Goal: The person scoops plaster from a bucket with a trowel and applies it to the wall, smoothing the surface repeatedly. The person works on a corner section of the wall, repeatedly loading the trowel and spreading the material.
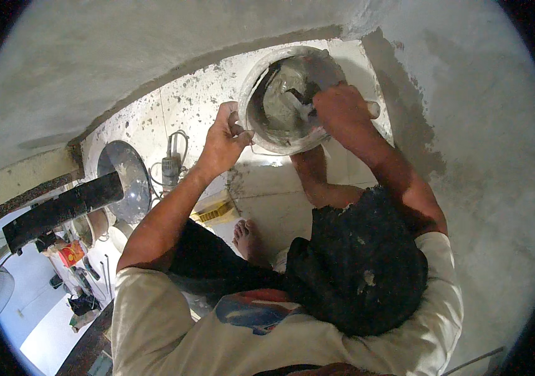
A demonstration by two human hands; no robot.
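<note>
My left grip (228,139) is closing around the left side of the rim of a round, mortar-smeared bucket (249,88), thumb showing at the lower edge and fingers curling over. The bucket is sitting ahead of me over the pale tiled floor (267,183), its mouth facing up toward my head; I cannot tell how far its body is leaning. Wet grey mortar (280,106) is lying inside.

My right grip (344,108) is bunching tightly at the bucket's right side, holding a hand tool whose pale, rounded handle end (373,110) is sticking out to the right. The tool's long axis is running roughly left to right, its working end pointing left into the mortar; my fist and the mix are hiding its exact shape.

To the left, a corded power tool (170,168) is lying near a dark round pan (114,164), and a yellow box (216,210) is resting close to my bare foot (246,235). A grey wall (487,182) is rising on my right.
</note>
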